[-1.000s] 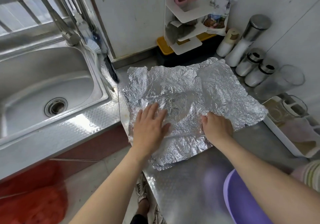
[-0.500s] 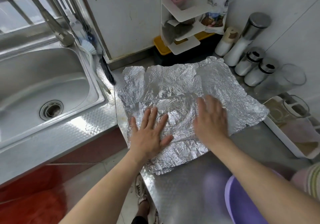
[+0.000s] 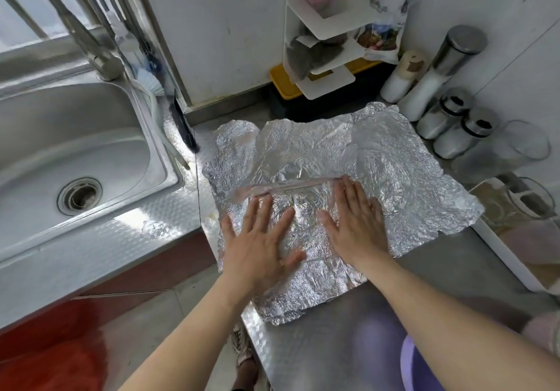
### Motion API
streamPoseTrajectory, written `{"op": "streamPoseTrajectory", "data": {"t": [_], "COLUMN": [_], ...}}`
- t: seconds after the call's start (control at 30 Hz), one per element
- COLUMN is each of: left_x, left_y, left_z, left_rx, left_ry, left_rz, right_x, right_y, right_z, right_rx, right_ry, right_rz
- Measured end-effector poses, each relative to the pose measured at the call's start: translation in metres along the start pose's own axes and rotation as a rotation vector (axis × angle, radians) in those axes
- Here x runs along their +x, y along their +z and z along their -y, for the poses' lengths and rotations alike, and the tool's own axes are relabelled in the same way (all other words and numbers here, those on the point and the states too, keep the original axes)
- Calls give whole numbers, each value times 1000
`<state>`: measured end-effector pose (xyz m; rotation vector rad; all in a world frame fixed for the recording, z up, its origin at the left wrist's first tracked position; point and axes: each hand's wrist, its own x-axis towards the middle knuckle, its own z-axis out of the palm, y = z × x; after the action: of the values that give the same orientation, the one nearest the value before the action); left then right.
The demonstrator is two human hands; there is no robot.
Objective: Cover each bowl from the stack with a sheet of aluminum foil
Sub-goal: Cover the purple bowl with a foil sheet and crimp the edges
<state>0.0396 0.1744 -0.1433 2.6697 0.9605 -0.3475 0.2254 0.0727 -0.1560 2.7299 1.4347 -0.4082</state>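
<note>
Crinkled aluminum foil sheets (image 3: 394, 166) lie spread over the steel counter (image 3: 348, 339), overlapping one another. My left hand (image 3: 257, 245) lies flat on the near left part of the foil, fingers straight and spread. My right hand (image 3: 357, 224) presses flat beside it, fingers together and pointing away. A raised ridge of foil (image 3: 288, 186) runs across just beyond the fingertips of both hands. A purple bowl (image 3: 418, 369) shows at the bottom right edge, partly hidden by my right forearm.
A steel sink (image 3: 75, 154) with a tap (image 3: 91, 45) lies to the left. Salt and spice shakers (image 3: 448, 118), a glass jar (image 3: 515, 154) and a white tray (image 3: 521, 254) line the right side. A white rack (image 3: 327, 42) and a yellow tray (image 3: 281, 83) stand at the back.
My right hand went from a loose fist at the foil's edge to lying flat on it. Both hands slid forward over the foil, pushing up a ridge ahead of the fingertips.
</note>
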Motion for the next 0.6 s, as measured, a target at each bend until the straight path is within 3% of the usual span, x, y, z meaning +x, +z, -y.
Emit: {"op": "streamPoseTrajectory", "data": {"t": [0.17,0.4,0.47,0.53,0.6], "left_x": [24,31,31,32,33], "left_y": [-4,10,9,7,6], "left_z": [-4,6,5,4,5], "left_rx": [18,-12,-13,-13,-8], "left_ry": [20,35,31,35,38], "left_rz": [-118,-122,-124,-115,-106], "right_x": [0,2,0,-4,-5], "right_y": [2,-8,-19,-33,-42], "right_z": [1,0,1,2,3], "right_rx": [2,34,141,335,557], "right_ry": [-4,-27,19,176,331], "right_rz": [-12,105,47,-116,-162]}}
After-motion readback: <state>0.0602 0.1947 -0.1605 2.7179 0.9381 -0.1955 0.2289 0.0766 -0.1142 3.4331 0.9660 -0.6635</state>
